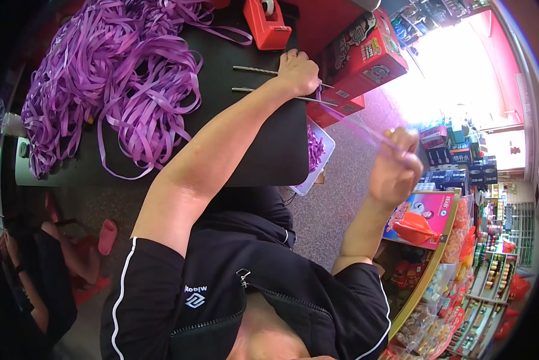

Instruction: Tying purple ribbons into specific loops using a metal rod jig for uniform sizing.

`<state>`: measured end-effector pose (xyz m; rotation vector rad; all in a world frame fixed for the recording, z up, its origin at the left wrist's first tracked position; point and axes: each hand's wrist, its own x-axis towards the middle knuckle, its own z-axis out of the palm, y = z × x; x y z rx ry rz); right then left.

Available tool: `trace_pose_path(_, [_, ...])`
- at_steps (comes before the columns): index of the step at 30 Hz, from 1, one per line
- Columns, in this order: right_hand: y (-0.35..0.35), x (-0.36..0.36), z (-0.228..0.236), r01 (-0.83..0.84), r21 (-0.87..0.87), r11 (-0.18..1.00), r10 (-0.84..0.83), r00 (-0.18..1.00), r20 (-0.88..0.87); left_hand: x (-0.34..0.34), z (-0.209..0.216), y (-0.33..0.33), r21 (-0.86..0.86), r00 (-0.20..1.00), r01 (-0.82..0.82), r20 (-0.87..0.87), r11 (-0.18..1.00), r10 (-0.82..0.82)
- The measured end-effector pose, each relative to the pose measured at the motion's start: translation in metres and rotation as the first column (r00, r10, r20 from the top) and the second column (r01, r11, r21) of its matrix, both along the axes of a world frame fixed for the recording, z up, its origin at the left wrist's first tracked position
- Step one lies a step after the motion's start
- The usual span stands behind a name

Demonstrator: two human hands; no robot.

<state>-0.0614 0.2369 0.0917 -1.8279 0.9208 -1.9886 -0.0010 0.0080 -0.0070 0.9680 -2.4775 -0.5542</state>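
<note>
Purple strip [356,127]: runs from beside the left hand [299,73] to the right hand [395,168], out past the right edge of the desk [257,150], fairly straight.
Pulling side: the right hand, motion-blurred, has its fingers closed on the strip; a smooth, even pull probably suits such thin material best.
Metal rods: an upper rod [254,69] and a lower rod [240,90] lie roughly parallel, their ends jutting past the edge; they should not roll or skew.
Bracing side: the left hand curls over the upper rod; its fingertips are hidden, so I cannot tell what it grips. Firm, steady pressure seems wise.
Ribbon pile [113,78]: looped loosely on the desk; easing strands out singly should limit knots.
</note>
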Motion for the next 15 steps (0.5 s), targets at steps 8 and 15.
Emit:
trace_pose_path(8, [-0.126,-0.048,0.07,0.124,0.186,0.975,-0.104,0.988,-0.116,0.008,-0.001,-0.003,-0.023,0.999,-0.031,-0.021,0.999,0.031])
trace_pose_path(15, [-0.257,-0.137,0.026,0.14,0.423,0.895,-0.078,0.984,-0.162,0.006,0.002,-0.003,0.06,0.997,0.045,-0.061,0.997,-0.041])
